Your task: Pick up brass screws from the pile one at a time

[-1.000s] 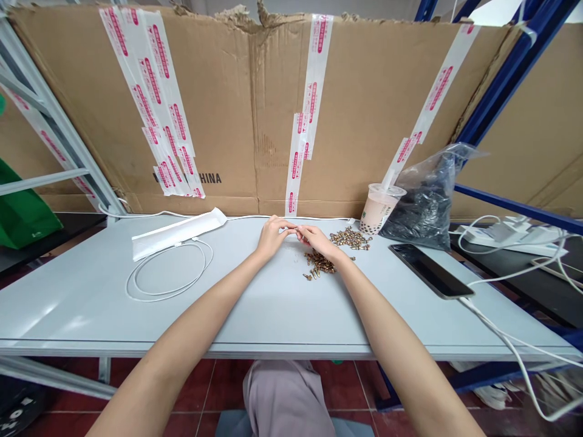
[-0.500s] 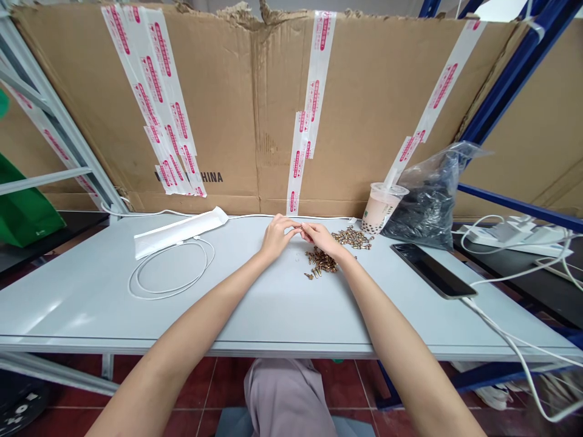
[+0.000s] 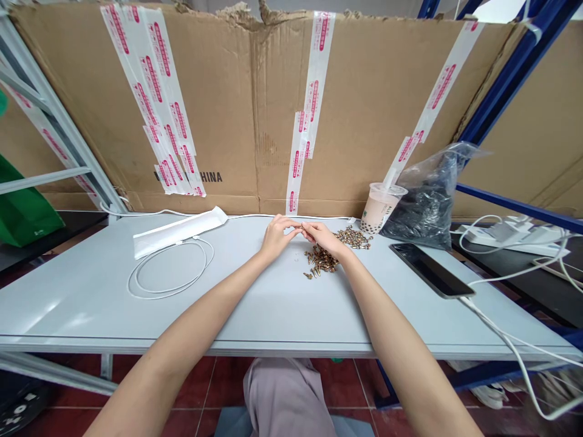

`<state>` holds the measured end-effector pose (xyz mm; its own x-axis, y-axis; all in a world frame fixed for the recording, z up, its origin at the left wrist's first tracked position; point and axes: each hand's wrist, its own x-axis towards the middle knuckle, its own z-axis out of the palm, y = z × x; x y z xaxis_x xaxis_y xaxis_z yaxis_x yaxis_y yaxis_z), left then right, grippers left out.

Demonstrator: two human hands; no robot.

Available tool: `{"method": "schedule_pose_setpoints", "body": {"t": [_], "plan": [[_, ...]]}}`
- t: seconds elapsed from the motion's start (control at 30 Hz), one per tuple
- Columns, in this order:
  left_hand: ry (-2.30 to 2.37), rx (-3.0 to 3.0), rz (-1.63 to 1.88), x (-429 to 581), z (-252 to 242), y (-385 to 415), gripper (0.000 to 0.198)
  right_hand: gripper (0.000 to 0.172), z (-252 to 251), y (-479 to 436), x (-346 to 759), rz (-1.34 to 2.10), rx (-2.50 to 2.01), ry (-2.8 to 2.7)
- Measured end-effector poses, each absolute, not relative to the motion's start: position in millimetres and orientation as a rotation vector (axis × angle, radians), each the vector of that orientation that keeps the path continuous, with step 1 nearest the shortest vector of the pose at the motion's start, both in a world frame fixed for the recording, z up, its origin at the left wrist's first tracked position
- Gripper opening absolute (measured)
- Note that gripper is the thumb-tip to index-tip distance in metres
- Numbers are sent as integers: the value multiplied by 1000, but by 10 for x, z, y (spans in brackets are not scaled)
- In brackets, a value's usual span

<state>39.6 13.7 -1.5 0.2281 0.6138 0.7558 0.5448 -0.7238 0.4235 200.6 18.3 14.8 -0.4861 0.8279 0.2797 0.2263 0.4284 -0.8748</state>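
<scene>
My left hand (image 3: 276, 235) and my right hand (image 3: 322, 237) meet at the far middle of the grey table (image 3: 255, 303), fingertips pinched together on a small brass-coloured part too small to name. Just below my right hand lies a pile of small brass screws (image 3: 320, 261). A second pile of brass screws (image 3: 353, 237) spreads further right, toward the cup.
A milk-tea cup with a straw (image 3: 379, 209) and a plastic bag of dark parts (image 3: 426, 203) stand at the back right. A phone (image 3: 430, 270) on a white cable lies right; a coiled white cable (image 3: 168, 276) and white packet (image 3: 177, 233) lie left. Taped cardboard (image 3: 255, 103) walls the back.
Both hands stay pinched together at the same spot; only the fingertips shift slightly. The view has drifted a little.
</scene>
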Motion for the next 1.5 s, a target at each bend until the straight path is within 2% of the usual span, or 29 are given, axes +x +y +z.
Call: {"method": "schedule_pose_setpoints", "body": {"t": [0.23, 0.47, 0.73, 1.37, 1.5], "plan": [[1139, 2387, 1563, 412, -13, 139, 10, 38, 172, 194, 2045, 1115, -861, -1933], [1102, 2409, 1563, 431, 0, 104, 10, 45, 137, 236, 2056, 1052, -897, -1952], [1133, 2357, 1600, 413, -6, 125, 11, 32, 164, 228, 2112, 1161, -823, -1993], [1138, 2402, 1527, 425, -6, 102, 12, 41, 128, 235, 2075, 1179, -871, -1956], [1140, 2373, 1557, 425, 10, 93, 12, 39, 161, 221, 2101, 1166, -834, -1973]]}}
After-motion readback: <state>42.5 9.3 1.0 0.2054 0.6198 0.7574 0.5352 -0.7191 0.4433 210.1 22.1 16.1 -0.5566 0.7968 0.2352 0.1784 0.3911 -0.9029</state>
